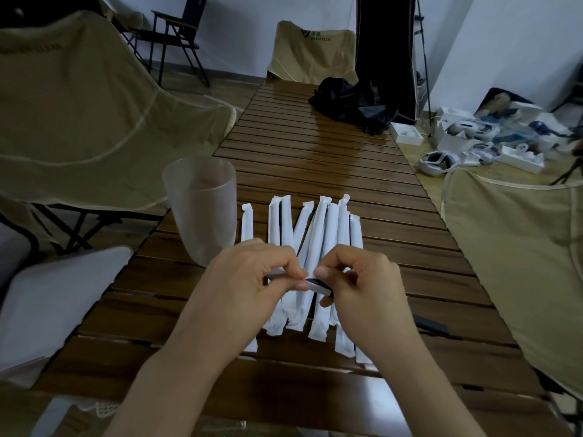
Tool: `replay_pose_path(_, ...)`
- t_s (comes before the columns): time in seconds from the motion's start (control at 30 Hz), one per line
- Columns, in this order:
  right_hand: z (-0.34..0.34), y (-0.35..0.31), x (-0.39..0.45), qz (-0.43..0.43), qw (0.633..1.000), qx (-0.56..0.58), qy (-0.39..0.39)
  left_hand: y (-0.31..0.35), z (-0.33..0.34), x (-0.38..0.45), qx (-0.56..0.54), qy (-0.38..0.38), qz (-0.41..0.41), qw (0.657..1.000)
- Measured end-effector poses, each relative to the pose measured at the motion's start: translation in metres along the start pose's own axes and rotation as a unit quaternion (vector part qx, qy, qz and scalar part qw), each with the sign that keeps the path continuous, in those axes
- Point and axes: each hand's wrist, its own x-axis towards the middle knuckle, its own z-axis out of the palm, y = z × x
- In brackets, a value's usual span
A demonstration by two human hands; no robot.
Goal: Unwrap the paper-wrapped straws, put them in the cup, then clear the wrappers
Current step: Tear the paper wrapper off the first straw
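Several straws in white paper wrappers (318,228) lie side by side on the slatted wooden table (315,152). A frosted translucent cup (202,206) stands upright to their left, with nothing visible inside. My left hand (252,275) and my right hand (359,279) meet above the pile and pinch one wrapped straw (318,285) between them. Its paper is torn at the middle, where a dark bit of straw shows. The fingers hide the rest of that straw.
Beige folding chairs stand on the left (79,121), at the table's far end (312,52) and on the right (517,247). A black cloth bundle (350,102) lies on the far part of the table. White boxes and headsets (467,137) litter the floor at right.
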Motion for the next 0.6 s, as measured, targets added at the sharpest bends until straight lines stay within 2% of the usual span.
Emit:
replay_pose_path(0.1, 0.004, -0.002, -0.001, 0.024, 0.999, 0.011, 0.02, -0.001, 0.001, 0.0, -0.012, 0.009, 0.022, 1.0)
replay_pose_path(0.23, 0.005, -0.003, -0.001, 0.06, 0.997, 0.027, 0.025, 0.003, 0.003, -0.004, -0.047, 0.02, 0.0, 0.999)
replay_pose_path(0.37, 0.004, -0.004, -0.003, 0.083, 0.996, 0.028, 0.034, 0.0, 0.006, 0.001, -0.05, -0.008, 0.081, 0.995)
replay_pose_path(0.47, 0.002, -0.004, -0.003, 0.087, 0.995, 0.013, 0.047, 0.004, 0.003, 0.0, -0.052, 0.012, 0.059, 0.997)
replay_pose_path(0.6, -0.005, 0.001, 0.002, 0.071, 0.995, -0.024, 0.067, 0.009, 0.008, 0.008, -0.064, 0.006, 0.142, 0.988)
